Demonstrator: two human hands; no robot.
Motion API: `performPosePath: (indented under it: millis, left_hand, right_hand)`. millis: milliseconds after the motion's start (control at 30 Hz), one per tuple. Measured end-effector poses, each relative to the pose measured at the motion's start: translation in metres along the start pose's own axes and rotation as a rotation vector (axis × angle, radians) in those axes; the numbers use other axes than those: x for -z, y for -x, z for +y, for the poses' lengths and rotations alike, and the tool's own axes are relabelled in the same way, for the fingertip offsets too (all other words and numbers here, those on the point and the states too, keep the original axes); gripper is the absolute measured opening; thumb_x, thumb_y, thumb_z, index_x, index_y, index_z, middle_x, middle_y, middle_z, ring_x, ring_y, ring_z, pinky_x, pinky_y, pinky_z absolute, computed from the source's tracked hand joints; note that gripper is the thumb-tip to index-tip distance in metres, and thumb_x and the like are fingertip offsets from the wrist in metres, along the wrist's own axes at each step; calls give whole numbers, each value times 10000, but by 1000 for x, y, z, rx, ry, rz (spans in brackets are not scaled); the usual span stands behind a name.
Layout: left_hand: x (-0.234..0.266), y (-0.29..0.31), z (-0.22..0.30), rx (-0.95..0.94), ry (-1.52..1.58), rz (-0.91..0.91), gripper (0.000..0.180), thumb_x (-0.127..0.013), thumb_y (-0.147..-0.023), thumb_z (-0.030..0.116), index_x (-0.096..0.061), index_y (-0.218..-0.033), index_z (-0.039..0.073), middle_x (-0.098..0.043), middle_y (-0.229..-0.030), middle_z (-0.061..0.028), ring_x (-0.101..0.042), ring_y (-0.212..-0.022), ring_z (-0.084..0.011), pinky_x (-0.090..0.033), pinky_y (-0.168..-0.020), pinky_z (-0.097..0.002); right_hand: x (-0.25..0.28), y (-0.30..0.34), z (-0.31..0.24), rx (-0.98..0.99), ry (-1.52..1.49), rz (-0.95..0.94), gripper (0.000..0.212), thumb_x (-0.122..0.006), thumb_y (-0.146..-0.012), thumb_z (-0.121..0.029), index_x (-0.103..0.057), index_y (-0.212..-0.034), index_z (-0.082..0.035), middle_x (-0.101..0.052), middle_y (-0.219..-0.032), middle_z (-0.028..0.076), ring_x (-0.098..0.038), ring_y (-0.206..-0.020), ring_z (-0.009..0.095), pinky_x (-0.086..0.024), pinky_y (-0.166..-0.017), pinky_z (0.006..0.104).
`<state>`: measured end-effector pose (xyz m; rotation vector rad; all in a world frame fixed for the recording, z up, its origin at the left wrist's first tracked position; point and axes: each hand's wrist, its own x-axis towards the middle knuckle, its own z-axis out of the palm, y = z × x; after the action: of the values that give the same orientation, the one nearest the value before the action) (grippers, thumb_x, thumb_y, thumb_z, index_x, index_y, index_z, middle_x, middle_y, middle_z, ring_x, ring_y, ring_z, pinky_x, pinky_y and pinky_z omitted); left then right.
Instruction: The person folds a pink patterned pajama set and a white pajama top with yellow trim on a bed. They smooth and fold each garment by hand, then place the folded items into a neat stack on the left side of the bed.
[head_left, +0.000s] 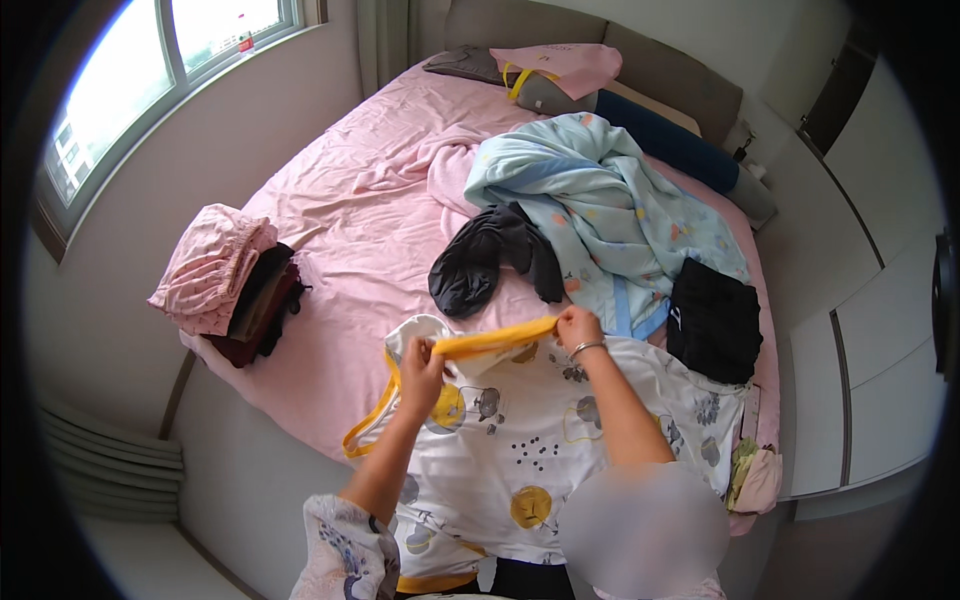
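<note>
A white garment (470, 490) with yellow and grey prints lies spread over the near end of the bed; its kind is not plain to me. My left hand (424, 372) is closed on one end of its yellow trim (495, 338). The other end is pinched in my right hand (578, 328), which has a bracelet at the wrist. Between them the band is stretched fairly straight, slightly raised toward the right. Another yellow edge loops down left of my left hand. A blurred round patch covers part of the garment at lower right.
The pink-sheeted bed (330, 190) carries a folded clothes stack (225, 280) at left. Beyond my hands are a black garment (495, 255) and a rumpled light-blue quilt (600, 200). A folded black garment (715, 320) lies at right, near small folded items (755, 478). White cabinets (880, 330) stand beyond.
</note>
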<state>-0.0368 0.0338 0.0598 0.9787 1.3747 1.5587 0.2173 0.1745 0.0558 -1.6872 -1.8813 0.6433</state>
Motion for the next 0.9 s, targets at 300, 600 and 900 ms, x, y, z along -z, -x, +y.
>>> performPosePath:
  millis: [300,600,900]
  left_hand:
    - [-48,-175,71,23,64,-189,366,-441,-809,6,-505,-1168,41,-618,-969,-75,-621,-790,-139,-491,-642,-251]
    - [-44,-183,45,231,0,-212,382,-443,-805,-7,-504,-1180,33,-614,-990,-73,-616,-837,-144,-496,-691,-262]
    - [41,-68,19,203,51,-465,374,-450,-726,-76,-578,-1066,12,-603,-964,-61,-592,-864,-145,-499,-729,-257]
  right_hand:
    - [57,-47,-56,-247,-843,238,131,-506,-785,-12,-611,-847,39,-592,-626,62,-537,-447,100,-440,-405,216]
    - [28,-22,-46,-239,-844,189,180,-534,-800,-58,-609,-950,6,-612,-679,49,-535,-473,69,-455,-439,198]
    - [-20,127,-13,-99,-656,220,127,-530,-820,-51,-636,-869,-3,-581,-654,-3,-520,-537,44,-421,-504,181]
